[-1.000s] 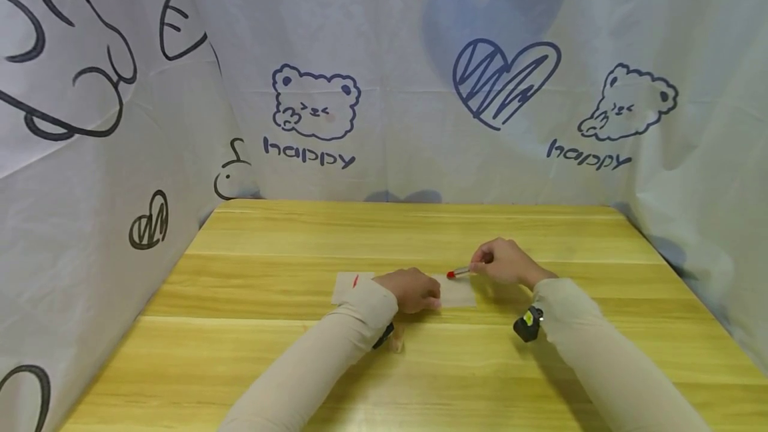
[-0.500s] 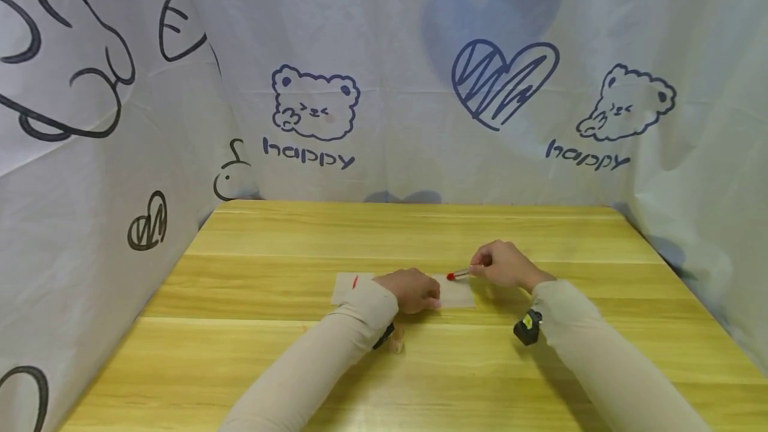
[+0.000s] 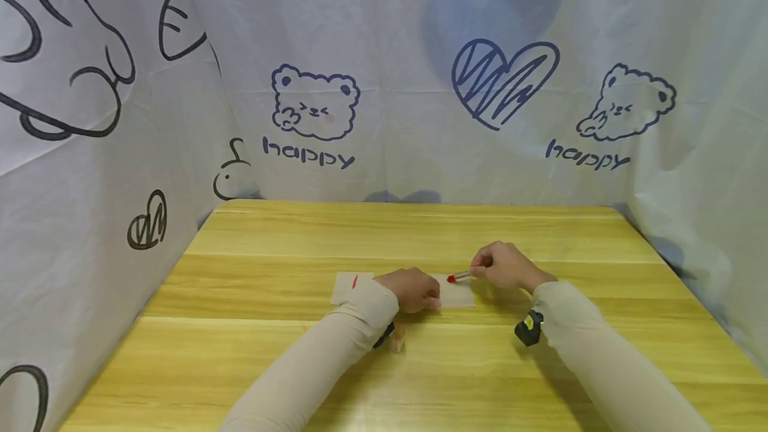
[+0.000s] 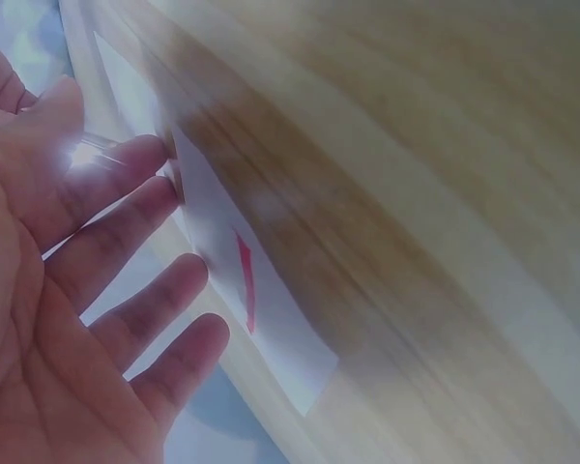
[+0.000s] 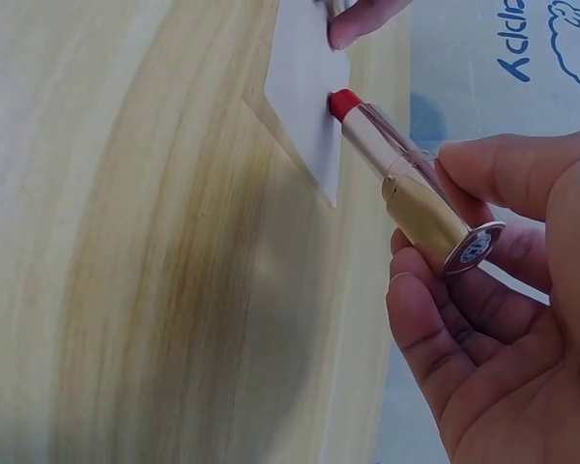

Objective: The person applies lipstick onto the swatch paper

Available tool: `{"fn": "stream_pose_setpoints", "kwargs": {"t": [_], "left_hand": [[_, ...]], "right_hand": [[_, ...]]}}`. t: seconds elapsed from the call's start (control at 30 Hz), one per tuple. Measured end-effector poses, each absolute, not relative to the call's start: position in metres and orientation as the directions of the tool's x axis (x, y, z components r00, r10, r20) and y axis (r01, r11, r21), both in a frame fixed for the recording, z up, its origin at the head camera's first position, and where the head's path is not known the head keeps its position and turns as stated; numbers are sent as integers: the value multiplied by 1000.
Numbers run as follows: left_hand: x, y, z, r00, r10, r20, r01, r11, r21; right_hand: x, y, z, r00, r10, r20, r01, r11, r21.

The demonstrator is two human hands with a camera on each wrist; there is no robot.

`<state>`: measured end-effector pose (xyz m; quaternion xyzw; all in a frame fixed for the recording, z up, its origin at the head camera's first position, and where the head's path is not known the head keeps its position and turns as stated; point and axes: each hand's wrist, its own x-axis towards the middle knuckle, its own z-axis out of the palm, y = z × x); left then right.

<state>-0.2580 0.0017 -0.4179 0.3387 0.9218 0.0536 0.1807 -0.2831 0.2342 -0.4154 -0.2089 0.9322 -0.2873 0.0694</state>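
A white strip of paper [image 3: 461, 295] lies on the wooden table with a short red stroke [image 3: 355, 281] near its left end. Across its middle rests my left hand [image 3: 411, 290]; the left wrist view shows its fingers spread, fingertips at the paper's edge, and a bright clear glint beside the thumb. My right hand [image 3: 503, 263] pinches a lipstick [image 5: 420, 188] by its gold base between thumb and fingers. Its red tip [image 5: 344, 103] meets the right part of the paper, tilted, in the right wrist view. The left hand covers the paper's middle in the head view.
A small pinkish-tan thing [image 3: 397, 339] lies on the table [image 3: 252, 352] just below my left wrist. White cloth [image 3: 414, 172] printed with hearts and bears hangs behind the table and along both sides.
The lipstick's red tip has slid very slightly toward me on the right part of the paper, along with my right hand. My left hand has stayed in place.
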Motion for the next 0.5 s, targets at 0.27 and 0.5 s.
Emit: {"fn": "stream_pose_setpoints", "kwargs": {"t": [0.27,0.5], "left_hand": [[-257,2,-417,-704,643,-301,605,765,220],[-259,3,-419,-705,640,-306,605,768,212]], "right_hand": [[-282,235,-416,-895,-447,-19,-355,735,-578],[-282,237,-415,-879,-476,-22,-378,725,-576]]}}
